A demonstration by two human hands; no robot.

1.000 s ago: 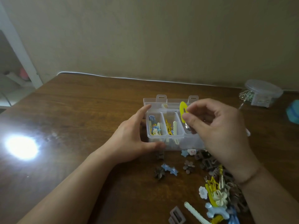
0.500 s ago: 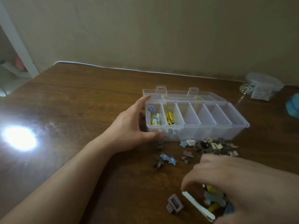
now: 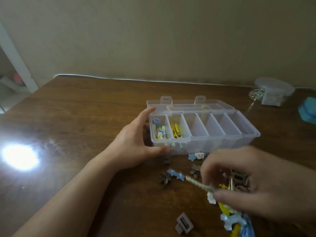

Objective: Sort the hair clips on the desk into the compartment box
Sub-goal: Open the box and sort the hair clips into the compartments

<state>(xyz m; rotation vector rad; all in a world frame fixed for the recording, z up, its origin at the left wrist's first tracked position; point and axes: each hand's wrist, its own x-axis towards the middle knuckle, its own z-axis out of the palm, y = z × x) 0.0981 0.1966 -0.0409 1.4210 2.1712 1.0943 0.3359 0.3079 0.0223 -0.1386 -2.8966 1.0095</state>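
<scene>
A clear compartment box (image 3: 246, 142) stands open mid-desk. Its leftmost cell holds blue and white clips (image 3: 159, 130), the second cell holds yellow clips (image 3: 177, 130), and the other cells look empty. My left hand (image 3: 135, 142) grips the box's left end. My right hand (image 3: 256, 183) hovers blurred above the loose pile of clips (image 3: 237, 181) in front of the box, pinching a long pale clip (image 3: 199, 183) that sticks out leftward. A blue star clip (image 3: 176, 174), brown flower clips (image 3: 165, 178) and a grey square clip (image 3: 183, 223) lie on the wood.
A round lidded plastic tub (image 3: 273, 91) with small metal pieces beside it sits at the back right, next to a teal object (image 3: 307, 112) at the right edge. A bright light reflection (image 3: 19, 157) glares on the desk at left. The wall runs behind the desk.
My right hand dropped the yellow clip into the second cell, swept down to the pile, and now lifts a long pale clip off the desk. The left hand stayed on the box.
</scene>
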